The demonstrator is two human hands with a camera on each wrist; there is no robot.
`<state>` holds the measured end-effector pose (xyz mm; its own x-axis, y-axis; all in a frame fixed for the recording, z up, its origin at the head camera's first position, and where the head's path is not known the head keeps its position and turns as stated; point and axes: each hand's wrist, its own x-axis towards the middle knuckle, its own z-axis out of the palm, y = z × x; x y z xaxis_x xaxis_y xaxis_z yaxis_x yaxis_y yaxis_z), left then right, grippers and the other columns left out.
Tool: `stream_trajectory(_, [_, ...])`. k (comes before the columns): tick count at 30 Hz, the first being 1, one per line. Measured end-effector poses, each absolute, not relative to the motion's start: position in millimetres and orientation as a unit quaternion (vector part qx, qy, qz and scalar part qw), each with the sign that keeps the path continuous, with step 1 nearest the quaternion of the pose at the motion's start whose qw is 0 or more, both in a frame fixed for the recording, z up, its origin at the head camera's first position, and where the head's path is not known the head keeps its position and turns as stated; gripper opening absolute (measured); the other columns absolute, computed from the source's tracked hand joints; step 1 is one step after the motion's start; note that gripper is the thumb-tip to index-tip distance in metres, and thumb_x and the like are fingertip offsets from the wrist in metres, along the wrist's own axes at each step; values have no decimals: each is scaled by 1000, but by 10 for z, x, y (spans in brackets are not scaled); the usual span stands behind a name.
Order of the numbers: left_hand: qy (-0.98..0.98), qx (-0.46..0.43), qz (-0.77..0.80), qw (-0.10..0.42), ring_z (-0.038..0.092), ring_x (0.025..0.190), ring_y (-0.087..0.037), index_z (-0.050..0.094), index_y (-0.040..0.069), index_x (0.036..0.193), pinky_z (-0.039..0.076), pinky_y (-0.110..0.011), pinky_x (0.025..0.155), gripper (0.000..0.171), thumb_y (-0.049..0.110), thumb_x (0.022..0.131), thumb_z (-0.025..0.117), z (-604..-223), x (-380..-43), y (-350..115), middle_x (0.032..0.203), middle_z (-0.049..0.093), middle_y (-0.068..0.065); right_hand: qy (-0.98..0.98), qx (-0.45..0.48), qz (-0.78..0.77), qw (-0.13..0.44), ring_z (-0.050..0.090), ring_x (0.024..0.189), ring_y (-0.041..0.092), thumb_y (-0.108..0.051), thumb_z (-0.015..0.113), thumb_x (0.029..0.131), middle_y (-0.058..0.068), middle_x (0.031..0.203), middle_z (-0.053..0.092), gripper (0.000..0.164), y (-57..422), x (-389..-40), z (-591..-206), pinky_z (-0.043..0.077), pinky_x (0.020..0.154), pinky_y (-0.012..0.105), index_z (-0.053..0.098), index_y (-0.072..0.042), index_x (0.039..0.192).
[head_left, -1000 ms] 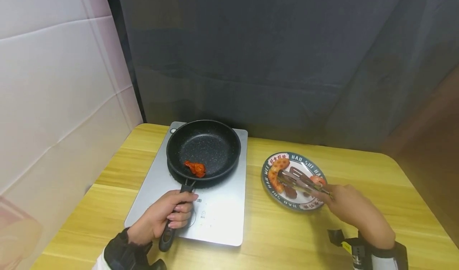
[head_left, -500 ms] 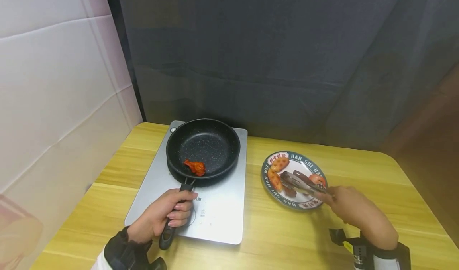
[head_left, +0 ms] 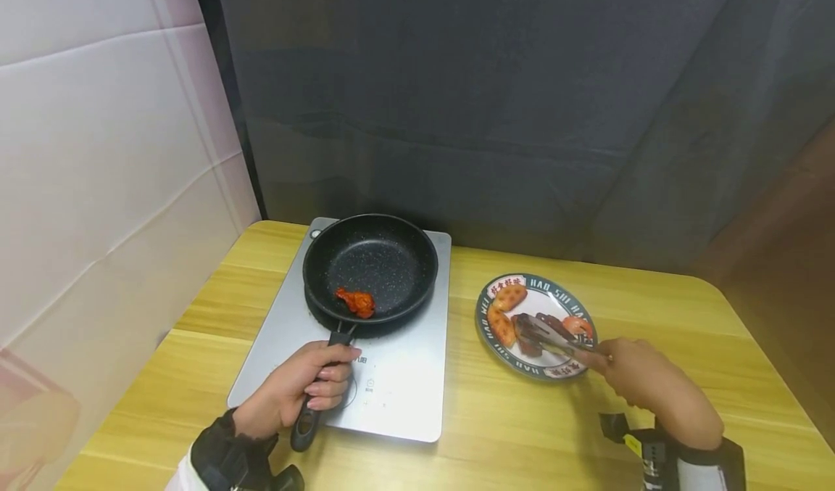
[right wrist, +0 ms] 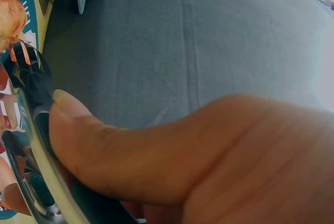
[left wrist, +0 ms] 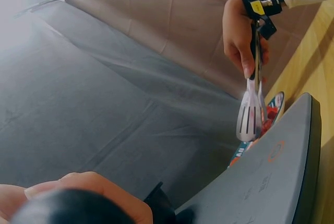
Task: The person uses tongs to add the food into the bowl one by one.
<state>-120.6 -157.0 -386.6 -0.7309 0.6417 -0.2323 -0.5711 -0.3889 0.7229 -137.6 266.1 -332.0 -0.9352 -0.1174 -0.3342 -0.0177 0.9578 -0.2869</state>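
My left hand [head_left: 306,386] grips the black handle of a speckled frying pan [head_left: 385,262], which stands on a silver induction cooktop [head_left: 404,400]. Inside the pan, near the handle, lies a reddish chicken piece [head_left: 356,302]. In my right hand [head_left: 636,375] are slotted metal tongs [left wrist: 249,112], their heads low over a green-rimmed plate [head_left: 553,291]. Those heads overlap a dark brown meat piece [head_left: 530,348] in the head view; I cannot tell if they pinch it. Beside it on the plate are golden-brown spotted food [head_left: 501,328] and an orange-red piece [head_left: 577,326].
The cooktop and plate share a yellow wood-grain table [head_left: 483,426], with a gap between them. A dark cloth [head_left: 496,114] hangs behind the table's far edge. To the left is a pale cloth wall [head_left: 117,135], and a brown surface [head_left: 783,281] borders the right.
The heads of the tongs have come closer together and shifted slightly toward my right hand, off the golden-brown food. My left hand and the pan stay nearly still.
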Motion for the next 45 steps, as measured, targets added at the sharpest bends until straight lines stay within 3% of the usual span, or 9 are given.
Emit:
stream_trajectory(17, [421, 32, 830, 364, 28, 34, 0, 35, 12, 70, 25, -14, 30, 22, 12, 90, 44, -3860, -1213, -1569, 51, 28, 9, 978, -43, -115, 167, 48, 53, 16, -51, 41, 89, 3, 60, 51, 57, 2683, -1420, -3317, 40, 48, 32, 61, 2, 100])
stream_trajectory(25, [427, 29, 828, 362, 28, 34, 1, 35, 12, 70, 25, -14, 30, 22, 13, 89, 45, -3859, -1215, -1569, 50, 27, 9, 983, -64, -91, 149, 54, 71, 27, -47, 50, 86, 11, 81, 60, 51, 2683, -1446, -3318, 45, 63, 47, 62, 2, 96])
stream_trajectory(37, [435, 29, 826, 358, 28, 34, 0, 34, 12, 69, 24, -14, 30, 24, 13, 89, 46, -3862, -1213, -1567, 50, 26, 9, 986, -76, -84, 119, 57, 82, 40, -48, 52, 84, 18, 91, 63, 55, 2735, -1440, -3322, 44, 70, 53, 64, 3, 100])
stream_trajectory(45, [439, 21, 824, 357, 28, 34, 0, 33, 12, 68, 24, -14, 30, 25, 14, 88, 48, -3857, -1203, -1563, 50, 27, 9, 985, -72, -88, 129, 53, 72, 24, -48, 50, 85, 9, 81, 60, 52, 2726, -1443, -3310, 45, 63, 47, 66, -1, 99])
